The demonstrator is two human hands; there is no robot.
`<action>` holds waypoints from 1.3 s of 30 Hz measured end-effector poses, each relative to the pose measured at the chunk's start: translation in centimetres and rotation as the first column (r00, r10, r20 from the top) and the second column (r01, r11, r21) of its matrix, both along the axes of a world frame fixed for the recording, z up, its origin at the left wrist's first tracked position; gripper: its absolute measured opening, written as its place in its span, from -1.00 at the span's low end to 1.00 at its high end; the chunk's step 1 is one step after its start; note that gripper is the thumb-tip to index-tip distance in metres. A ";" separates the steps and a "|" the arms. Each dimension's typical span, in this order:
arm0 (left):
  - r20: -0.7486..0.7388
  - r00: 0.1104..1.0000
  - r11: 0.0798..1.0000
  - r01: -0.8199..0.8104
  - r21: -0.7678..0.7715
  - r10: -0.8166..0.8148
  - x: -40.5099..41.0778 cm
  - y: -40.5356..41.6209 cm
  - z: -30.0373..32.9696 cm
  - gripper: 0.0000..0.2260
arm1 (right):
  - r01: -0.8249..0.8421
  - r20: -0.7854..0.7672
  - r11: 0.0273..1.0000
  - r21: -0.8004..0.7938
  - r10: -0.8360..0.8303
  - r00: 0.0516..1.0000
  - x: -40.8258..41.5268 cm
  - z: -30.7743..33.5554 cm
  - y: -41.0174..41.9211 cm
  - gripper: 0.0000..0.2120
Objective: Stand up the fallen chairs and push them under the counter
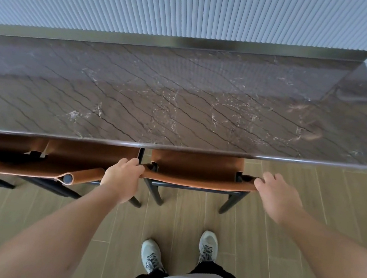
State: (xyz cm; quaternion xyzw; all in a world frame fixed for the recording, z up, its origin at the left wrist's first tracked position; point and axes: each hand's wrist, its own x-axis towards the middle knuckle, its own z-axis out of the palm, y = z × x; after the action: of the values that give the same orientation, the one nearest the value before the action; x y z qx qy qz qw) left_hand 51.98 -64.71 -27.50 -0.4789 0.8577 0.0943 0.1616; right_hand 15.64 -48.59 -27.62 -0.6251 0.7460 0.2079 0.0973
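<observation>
A: What is the biggest thing in front of the person?

B: The counter (183, 100). Its top is dark brown stone with thin veins, and it goes across the whole view. Behind it stands a ribbed pale panel (174, 7). Below is a wooden floor (311, 207) of light planks.

A: And where are the chairs?

B: There are two, both upright. The chair (196, 172) in the middle has a brown leather seat and back on a dark frame. The front part of its seat is already under the counter edge; its backrest and two rear legs are on the near side, over the floor. The second chair (54, 161) is just beside it on the left, also partly under the counter, and it is turned a little, so its backrest runs at an angle.

A: What do the hands do?

B: Both grip the top of the backrest of the middle chair. The left hand (121, 177) holds the left end, with fingers curled over the leather edge. The right hand (274, 194) holds the right end in the same way, fingers over the top.

A: Anything smaller?

B: The person's pale shoes (208, 246) stand on the floor behind the chair, well apart from its legs.
</observation>
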 end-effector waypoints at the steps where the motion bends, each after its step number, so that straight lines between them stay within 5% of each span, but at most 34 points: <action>1: -0.014 1.000 1.000 0.009 -0.005 -0.009 0.4 0.1 0.0 -0.84 | -0.004 -0.011 1.000 0.002 0.004 1.000 0.2 -0.1 0.0 -0.75; 21: 0.010 1.000 0.999 0.017 0.034 -0.017 4.8 0.4 0.0 -0.85 | 0.006 -0.023 1.000 0.014 -0.006 1.000 3.6 -0.7 0.4 -0.76; 34: -0.058 0.986 0.988 -0.153 0.037 0.155 4.3 1.4 -0.8 -0.80 | -0.026 0.013 0.999 0.046 0.025 1.000 3.6 -0.9 -0.5 -0.72; 36: -0.215 0.924 0.948 -0.299 0.109 0.317 4.2 2.6 -0.8 -0.74 | -0.076 0.075 0.989 0.130 0.067 0.995 3.3 -0.8 -1.5 -0.71; 39: -0.494 0.646 0.804 -0.547 0.234 0.583 3.4 4.3 0.0 -0.66 | -0.059 0.337 0.958 0.281 -0.041 0.941 4.0 0.0 -3.6 -0.74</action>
State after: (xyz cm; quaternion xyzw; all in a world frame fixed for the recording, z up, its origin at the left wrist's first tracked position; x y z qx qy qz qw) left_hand 55.39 -60.45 -27.51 -0.6694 0.6711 0.2987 -0.1105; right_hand 19.60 -52.22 -27.61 -0.6340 0.6772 0.2037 0.3130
